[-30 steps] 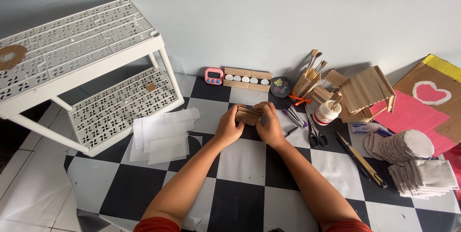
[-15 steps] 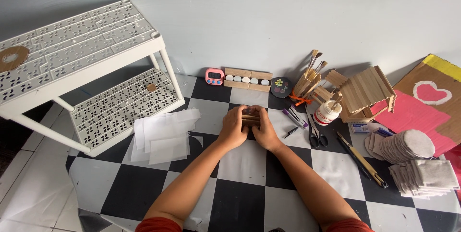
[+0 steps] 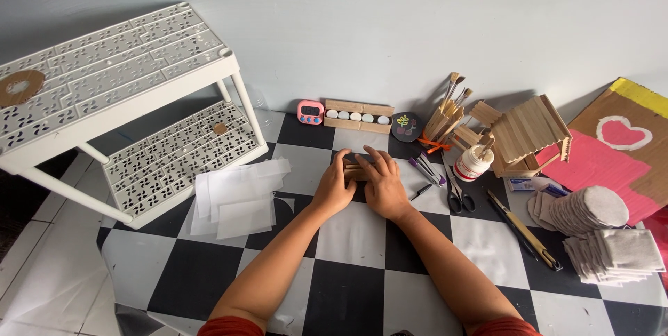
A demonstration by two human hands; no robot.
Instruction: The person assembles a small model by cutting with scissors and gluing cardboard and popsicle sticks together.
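Here, a small stack of wooden craft sticks (image 3: 356, 168) lies at the frame's centre on the checkered mat (image 3: 348, 287), pressed between both hands: the left hand (image 3: 335, 188) cupping its left end, the right hand (image 3: 383, 184) flat over its right. This looks like a squaring-up step; steady, even pressure is needed.

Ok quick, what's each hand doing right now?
Left hand: closed on the left end of the stick block.
Right hand: lying over the block's right end, fingers on top, holding it.
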